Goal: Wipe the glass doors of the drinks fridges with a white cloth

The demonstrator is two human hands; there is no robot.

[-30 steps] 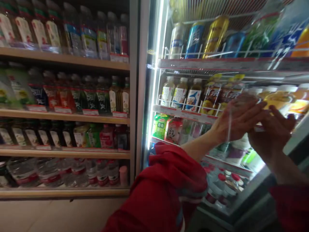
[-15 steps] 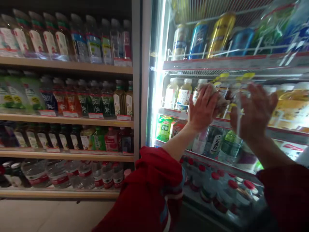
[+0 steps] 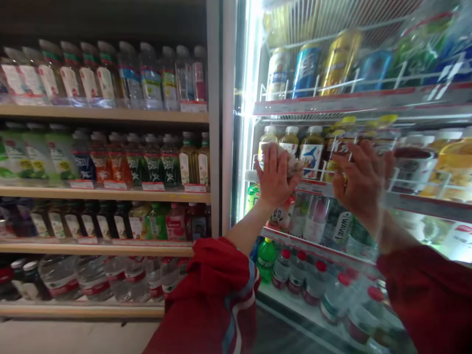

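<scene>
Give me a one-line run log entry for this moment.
left hand: presses crumpled pale cloth on glass cooler door | right hand: flat on glass, open | behind: bottled drinks

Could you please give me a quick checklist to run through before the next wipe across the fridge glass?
1. Cloth under the palm: ok; the left hand presses a crumpled cloth against the fridge door.
2. Grip on the cloth: cannot tell; it is mostly hidden by the hand.
3. Right hand on the glass: ok; spread flat, holding nothing.
4. Door shut: cannot tell.
5. Sleeve away from the glass: ok.
6. Streaks on the glass: cannot tell; reflections and blur.
</scene>
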